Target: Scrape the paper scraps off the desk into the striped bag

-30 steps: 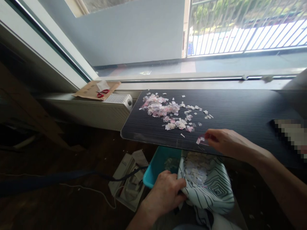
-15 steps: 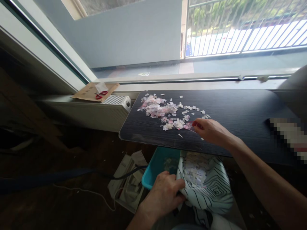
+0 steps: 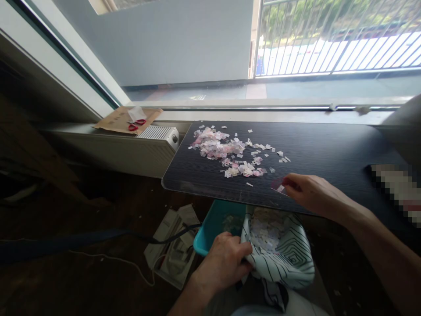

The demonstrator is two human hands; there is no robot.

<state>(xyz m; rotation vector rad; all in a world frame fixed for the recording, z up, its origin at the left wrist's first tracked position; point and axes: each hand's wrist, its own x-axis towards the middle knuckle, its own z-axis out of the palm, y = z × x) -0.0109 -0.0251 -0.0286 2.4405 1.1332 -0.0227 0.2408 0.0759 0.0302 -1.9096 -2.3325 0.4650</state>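
Observation:
A heap of small pink and white paper scraps lies on the dark wood-grain tabletop. My right hand rests near the table's front edge, fingers curled over a few scraps at its fingertips. Below the edge, my left hand grips a fold of striped white cloth, held like a pouch. More paper scraps lie inside the cloth. A teal plastic bin sits just behind my left hand.
Red scissors lie on brown cardboard on the left window ledge, beside a white radiator. Papers and a dark cable lie on the floor. A window with balcony railing lies behind the table.
My right hand reached into the scrap heap half a second ago, then drew back toward the front edge with a few scraps. My left hand kept its hold on the cloth.

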